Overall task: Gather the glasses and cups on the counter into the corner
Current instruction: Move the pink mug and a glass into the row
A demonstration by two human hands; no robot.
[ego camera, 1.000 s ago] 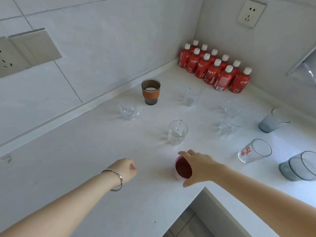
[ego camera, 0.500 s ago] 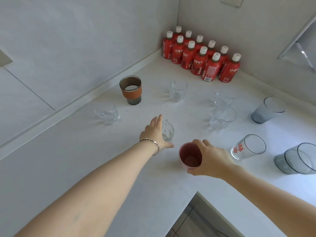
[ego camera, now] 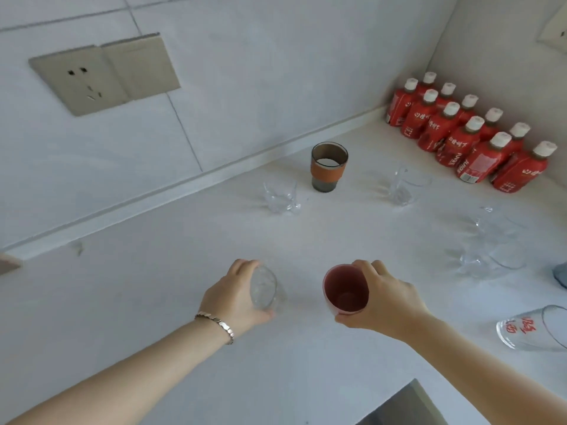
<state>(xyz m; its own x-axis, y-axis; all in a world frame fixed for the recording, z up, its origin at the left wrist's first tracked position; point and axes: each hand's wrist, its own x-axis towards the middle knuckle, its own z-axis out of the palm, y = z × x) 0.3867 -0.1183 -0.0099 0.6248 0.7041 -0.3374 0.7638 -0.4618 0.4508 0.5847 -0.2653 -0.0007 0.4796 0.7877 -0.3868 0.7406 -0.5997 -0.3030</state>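
Both hands were busy with the pickup step of the gathering. The left hand [ego camera: 236, 297] had its fingers [ego camera: 245, 265] wrapped around a small clear glass [ego camera: 263, 288], thumb under one side, and the right hand [ego camera: 383, 297] had its fingers curled around a pink cup [ego camera: 346, 291], gripping it by the wall near the rim. Both vessels were at the near part of the tabletop [ego camera: 138, 271], well apart from the corner where the red bottles [ego camera: 466, 139] stood in rows. Whether either was lifted clear of the surface could not be told. Other pieces were scattered between: a brown-banded tumbler [ego camera: 329, 167], a low clear glass [ego camera: 280, 196] beside it, another clear glass [ego camera: 405, 187] nearer the bottles, and a printed glass [ego camera: 534, 331] at the right edge. The next move probably called for carrying both toward the bottles and setting them down upright, steering around the glasses in the way.
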